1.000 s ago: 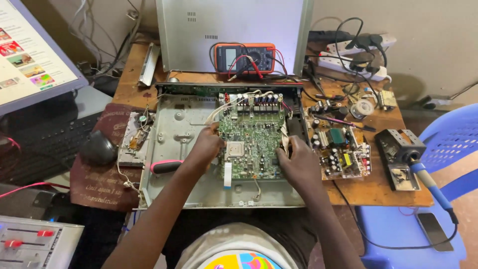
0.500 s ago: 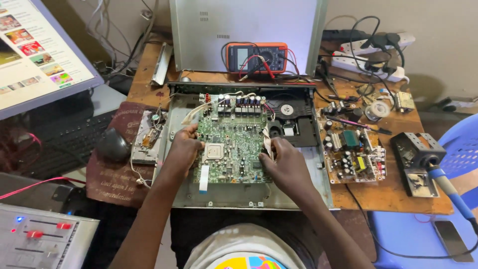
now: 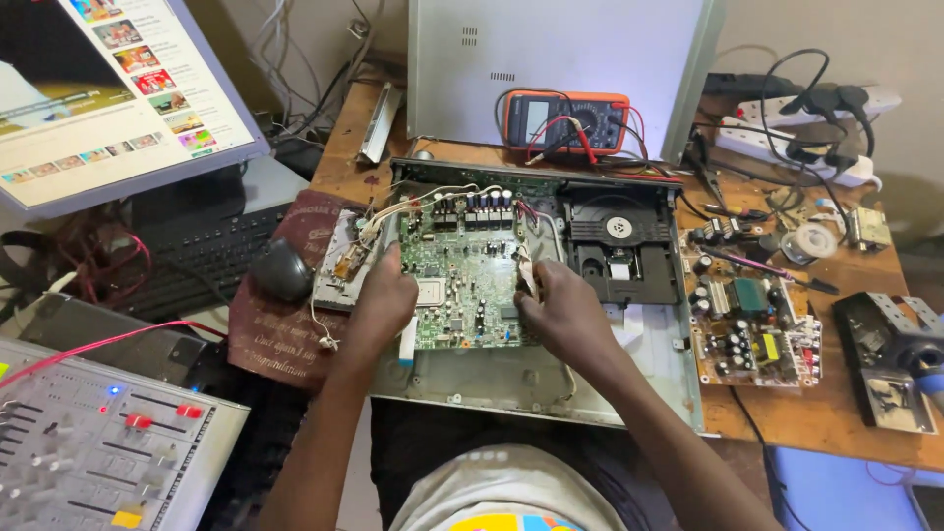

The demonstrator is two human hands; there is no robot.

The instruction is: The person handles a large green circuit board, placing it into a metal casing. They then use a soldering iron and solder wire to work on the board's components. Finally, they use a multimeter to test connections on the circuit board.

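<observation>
A green circuit board (image 3: 464,270) lies inside an open grey metal chassis (image 3: 511,379) on the wooden desk. My left hand (image 3: 383,300) grips the board's left edge. My right hand (image 3: 560,310) holds the board's right edge, next to a bundle of white wires (image 3: 526,265). A black disc drive (image 3: 619,246) sits in the chassis to the right of the board. A white ribbon cable (image 3: 407,342) pokes out below my left hand.
An orange multimeter (image 3: 565,120) leans on a grey panel behind. A second circuit board (image 3: 752,334) and loose parts lie to the right. A mouse (image 3: 282,268), keyboard (image 3: 202,261), monitor (image 3: 108,88) and audio mixer (image 3: 98,442) are on the left.
The view has shifted, so the chassis sits further right in frame. Both hands stay on the green board's edges; the board looks slightly shifted to the left within the chassis.
</observation>
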